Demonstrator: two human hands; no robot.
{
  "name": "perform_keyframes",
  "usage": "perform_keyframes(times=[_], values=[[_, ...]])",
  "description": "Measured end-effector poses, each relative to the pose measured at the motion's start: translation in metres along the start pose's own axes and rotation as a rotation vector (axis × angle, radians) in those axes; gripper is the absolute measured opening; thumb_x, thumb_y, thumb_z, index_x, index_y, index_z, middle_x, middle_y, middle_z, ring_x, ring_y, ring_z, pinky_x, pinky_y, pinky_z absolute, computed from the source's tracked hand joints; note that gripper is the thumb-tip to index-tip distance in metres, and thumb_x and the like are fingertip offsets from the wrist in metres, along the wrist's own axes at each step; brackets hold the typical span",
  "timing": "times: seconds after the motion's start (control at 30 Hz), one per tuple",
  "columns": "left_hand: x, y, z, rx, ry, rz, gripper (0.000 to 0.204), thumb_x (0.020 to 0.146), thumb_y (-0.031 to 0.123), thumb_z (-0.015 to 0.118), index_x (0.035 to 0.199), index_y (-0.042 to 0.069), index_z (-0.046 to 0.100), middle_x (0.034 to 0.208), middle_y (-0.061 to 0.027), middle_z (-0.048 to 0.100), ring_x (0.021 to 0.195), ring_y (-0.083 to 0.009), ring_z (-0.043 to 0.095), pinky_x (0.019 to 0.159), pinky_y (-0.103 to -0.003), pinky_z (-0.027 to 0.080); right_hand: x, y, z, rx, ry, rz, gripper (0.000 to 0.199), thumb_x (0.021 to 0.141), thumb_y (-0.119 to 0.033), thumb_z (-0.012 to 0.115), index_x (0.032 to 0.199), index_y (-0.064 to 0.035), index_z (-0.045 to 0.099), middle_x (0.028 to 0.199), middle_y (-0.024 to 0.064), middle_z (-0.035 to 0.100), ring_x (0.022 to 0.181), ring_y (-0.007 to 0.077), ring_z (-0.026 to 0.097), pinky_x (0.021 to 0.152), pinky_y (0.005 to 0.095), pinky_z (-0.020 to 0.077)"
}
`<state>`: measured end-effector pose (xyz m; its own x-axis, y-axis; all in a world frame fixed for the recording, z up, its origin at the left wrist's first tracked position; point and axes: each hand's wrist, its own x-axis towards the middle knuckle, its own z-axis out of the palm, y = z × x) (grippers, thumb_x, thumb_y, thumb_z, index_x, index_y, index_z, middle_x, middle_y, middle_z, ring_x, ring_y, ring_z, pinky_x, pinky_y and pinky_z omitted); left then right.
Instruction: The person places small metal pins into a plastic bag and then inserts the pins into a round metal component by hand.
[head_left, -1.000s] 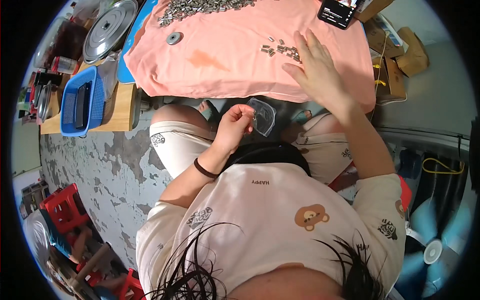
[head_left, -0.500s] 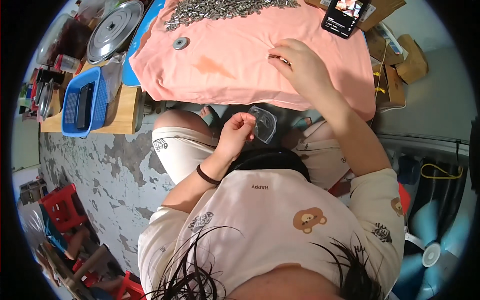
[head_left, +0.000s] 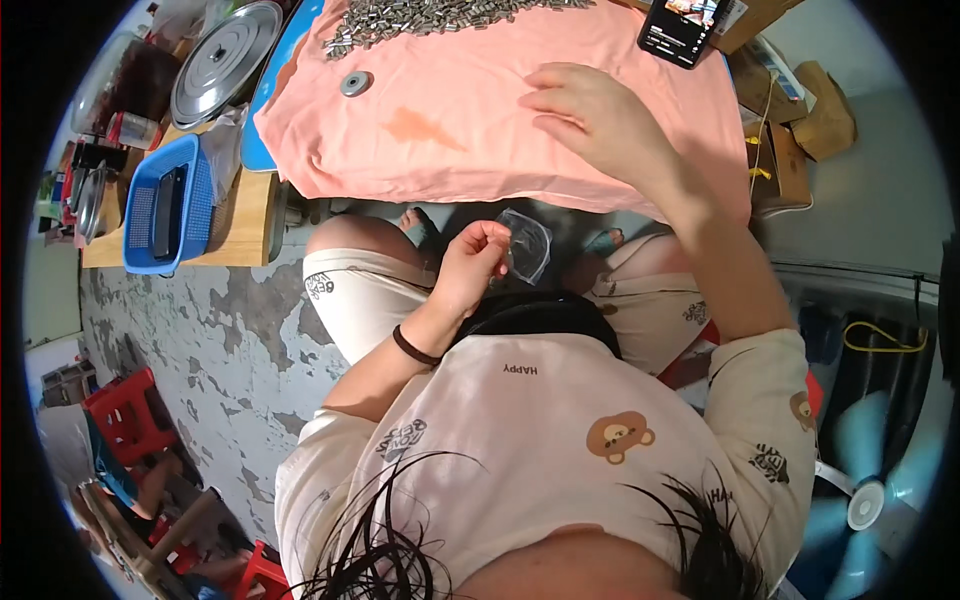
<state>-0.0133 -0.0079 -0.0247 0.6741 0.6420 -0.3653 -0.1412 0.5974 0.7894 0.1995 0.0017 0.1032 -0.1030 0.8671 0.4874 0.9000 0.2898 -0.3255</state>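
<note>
My right hand (head_left: 598, 115) is above the pink cloth (head_left: 480, 140), right of an orange-brown stain. Its fingers are stretched out and apart, and no metal piece shows between them; the palm faces down, hidden. Low over my lap, my left hand (head_left: 472, 262) is closed in a pinch. A clear plastic bag (head_left: 530, 250) shows right beside its fingertips; whether the fingers grip it, I cannot tell. At the far side of the cloth lies a heap of small metal cylinders (head_left: 430, 22). A round grey metal disc with a raised centre (head_left: 355, 84) sits nearer, at the left.
A phone with a lit screen (head_left: 683, 30) leans at the far right by cardboard boxes (head_left: 822, 110). On the left are a blue plastic basket (head_left: 205, 200) and a round metal lid (head_left: 222, 60). A fan (head_left: 865, 505) turns at the lower right; red stools (head_left: 130, 420) stand lower left.
The fingers of my right hand have spread, and the small metal pieces seen between them earlier no longer show. My left hand keeps its pinch in nearly the same place.
</note>
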Motion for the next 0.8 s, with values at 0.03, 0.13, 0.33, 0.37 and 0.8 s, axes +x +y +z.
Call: perform_keyframes(times=[0.03, 0.13, 0.33, 0.37, 0.8], values=[[0.000, 0.001, 0.001, -0.002, 0.001, -0.001, 0.004, 0.086, 0.006, 0.049, 0.085, 0.005, 0.053, 0.067, 0.0018, 0.051, 0.051, -0.0058, 0.045, 0.047, -0.018, 0.037, 0.002, 0.002, 0.001, -0.026, -0.067, -0.096, 0.017, 0.077, -0.015, 0.058, 0.090, -0.0050, 0.062, 0.096, 0.0067, 0.059, 0.090, 0.0236, 0.055, 0.076, 0.0304, 0.0453], [-0.001, 0.002, 0.000, 0.016, -0.006, 0.004, 0.004, 0.086, 0.007, 0.050, 0.084, 0.005, 0.053, 0.066, 0.0018, 0.051, 0.051, -0.0059, 0.045, 0.047, -0.018, 0.038, 0.002, 0.012, -0.005, -0.063, -0.166, -0.173, 0.018, 0.077, -0.014, 0.057, 0.091, -0.0029, 0.061, 0.097, 0.0083, 0.060, 0.092, 0.0245, 0.055, 0.078, 0.0305, 0.0450], [0.002, 0.000, -0.001, 0.023, -0.009, 0.003, 0.004, 0.086, 0.009, 0.051, 0.085, 0.006, 0.053, 0.067, 0.0022, 0.050, 0.052, -0.0057, 0.045, 0.047, -0.017, 0.037, -0.017, 0.020, -0.031, 0.191, -0.100, 0.060, 0.020, 0.078, -0.012, 0.055, 0.094, -0.0004, 0.061, 0.096, 0.0099, 0.061, 0.088, 0.0235, 0.057, 0.078, 0.0310, 0.0452], [0.002, 0.001, -0.001, 0.022, -0.011, 0.001, 0.004, 0.086, 0.009, 0.051, 0.085, 0.006, 0.053, 0.067, 0.0022, 0.050, 0.052, -0.0057, 0.045, 0.047, -0.017, 0.037, -0.020, 0.022, -0.033, 0.342, 0.018, 0.128, 0.020, 0.078, -0.010, 0.055, 0.095, 0.0000, 0.060, 0.095, 0.0104, 0.061, 0.086, 0.0229, 0.058, 0.077, 0.0307, 0.0455], [0.004, 0.002, 0.000, 0.031, -0.005, -0.005, 0.004, 0.086, 0.008, 0.050, 0.084, 0.006, 0.053, 0.068, 0.0026, 0.050, 0.052, -0.0054, 0.045, 0.047, -0.017, 0.037, -0.007, 0.032, -0.032, -0.184, -0.241, -0.259, 0.046, 0.070, -0.027, 0.066, 0.111, -0.0112, 0.053, 0.097, 0.0107, 0.050, 0.090, 0.0266, 0.049, 0.078, 0.0370, 0.0391]])
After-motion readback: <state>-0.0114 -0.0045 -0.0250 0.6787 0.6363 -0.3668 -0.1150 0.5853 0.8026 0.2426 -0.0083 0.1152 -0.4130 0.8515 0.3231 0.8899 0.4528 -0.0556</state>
